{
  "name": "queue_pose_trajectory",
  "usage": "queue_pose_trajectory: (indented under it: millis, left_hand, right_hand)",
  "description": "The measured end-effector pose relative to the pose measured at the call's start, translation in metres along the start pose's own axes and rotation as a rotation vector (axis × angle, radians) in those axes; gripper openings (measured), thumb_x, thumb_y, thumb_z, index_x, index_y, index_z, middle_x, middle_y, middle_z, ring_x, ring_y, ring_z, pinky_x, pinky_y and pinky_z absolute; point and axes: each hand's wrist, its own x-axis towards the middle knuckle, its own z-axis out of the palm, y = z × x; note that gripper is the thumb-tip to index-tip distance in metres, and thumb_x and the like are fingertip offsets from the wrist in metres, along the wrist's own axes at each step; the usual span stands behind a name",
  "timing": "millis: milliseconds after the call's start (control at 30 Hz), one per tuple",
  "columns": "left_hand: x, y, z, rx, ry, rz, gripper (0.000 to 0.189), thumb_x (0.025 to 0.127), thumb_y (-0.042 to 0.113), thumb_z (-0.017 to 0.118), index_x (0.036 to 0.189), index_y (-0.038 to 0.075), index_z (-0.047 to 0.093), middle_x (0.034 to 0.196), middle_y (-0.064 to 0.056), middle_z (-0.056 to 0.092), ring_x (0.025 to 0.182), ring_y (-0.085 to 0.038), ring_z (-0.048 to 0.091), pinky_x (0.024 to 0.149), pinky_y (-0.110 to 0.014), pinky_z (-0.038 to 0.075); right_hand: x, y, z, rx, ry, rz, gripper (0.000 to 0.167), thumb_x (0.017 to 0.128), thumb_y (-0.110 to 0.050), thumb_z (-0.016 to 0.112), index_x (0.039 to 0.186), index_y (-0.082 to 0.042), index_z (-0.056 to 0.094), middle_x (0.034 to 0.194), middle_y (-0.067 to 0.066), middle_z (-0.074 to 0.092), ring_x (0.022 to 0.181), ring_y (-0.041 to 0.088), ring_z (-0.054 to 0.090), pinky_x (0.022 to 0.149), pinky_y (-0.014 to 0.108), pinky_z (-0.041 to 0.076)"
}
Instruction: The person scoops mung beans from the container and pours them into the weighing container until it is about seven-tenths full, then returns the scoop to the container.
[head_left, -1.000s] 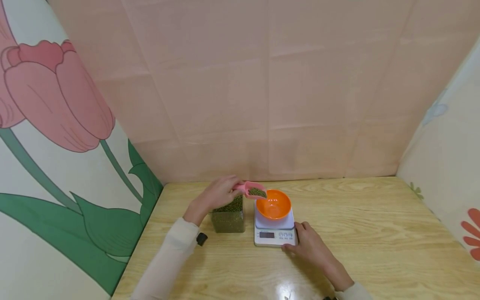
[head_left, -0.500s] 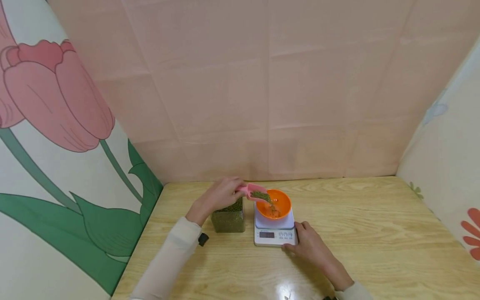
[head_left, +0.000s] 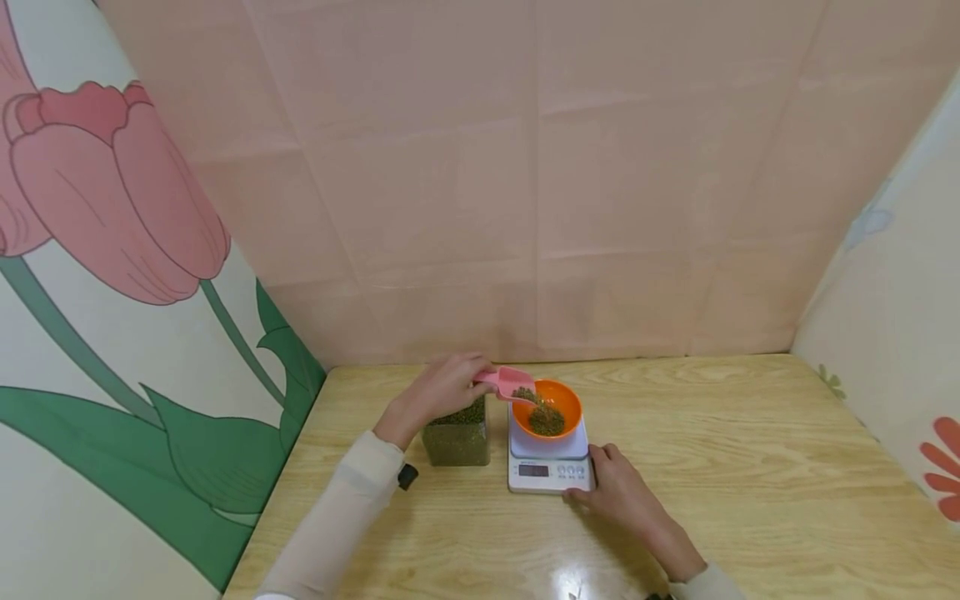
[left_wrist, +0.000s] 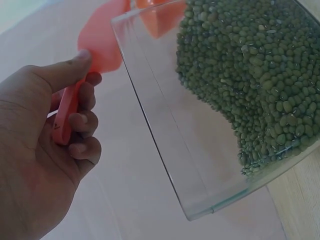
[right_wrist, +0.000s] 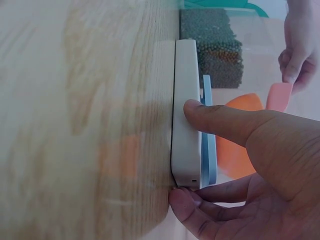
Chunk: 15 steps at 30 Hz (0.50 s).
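My left hand (head_left: 442, 387) grips the handle of a pink scoop (head_left: 514, 379), fingers curled round it in the left wrist view. The scoop tips over an orange bowl (head_left: 573, 408), and green mung beans (head_left: 547, 422) slide from it onto a small heap inside. Under the bowl is a white kitchen scale (head_left: 525, 485), its display too small to read. My right hand (head_left: 626, 496) holds the scale's front right corner, thumb (right_wrist: 220, 117) along one side and fingers round the other. Left of the scale stands a clear box (head_left: 457, 450) of mung beans (left_wrist: 270, 75), partly hidden beneath my left hand.
The wooden table (head_left: 720, 467) meets a pink sheet (head_left: 600, 208) hung along its back edge. A wall with a tulip picture (head_left: 120, 192) rises at the left, and a pale wall (head_left: 900, 333) stands at the right.
The scoop has tilted further toward the bowl. Beans have run out of it, and a heap now lies in the bowl that was bare before. My right hand has stayed on the scale.
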Motion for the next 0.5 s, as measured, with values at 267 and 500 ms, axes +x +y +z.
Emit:
queue_pose_trajectory:
  millis: [267, 500]
  left_hand:
    - [0.0007, 0.0012, -0.0007, 0.003, 0.009, 0.015, 0.032, 0.102, 0.032, 0.074, 0.125, 0.009, 0.076, 0.116, -0.003, 0.077, 0.09, -0.01, 0.067, 0.081, -0.025, 0.057]
    - [0.0011, 0.0022, -0.0017, -0.005, 0.003, 0.014, 0.031, 0.101, 0.031, 0.076, 0.125, 0.01, 0.077, 0.117, -0.002, 0.077, 0.093, -0.011, 0.069, 0.084, -0.025, 0.058]
  right_hand:
    - [-0.0007, -0.0007, -0.0002, 0.002, 0.001, 0.001, 0.084, 0.075, -0.029, 0.099, 0.135, 0.015, 0.06, 0.105, 0.016, 0.062, 0.086, 0.021, 0.055, 0.079, 0.04, 0.054]
    - [-0.0012, -0.0008, -0.0007, 0.001, 0.002, -0.001, 0.084, 0.075, -0.03, 0.099, 0.135, 0.015, 0.06, 0.105, 0.015, 0.061, 0.086, 0.02, 0.055, 0.078, 0.039, 0.054]
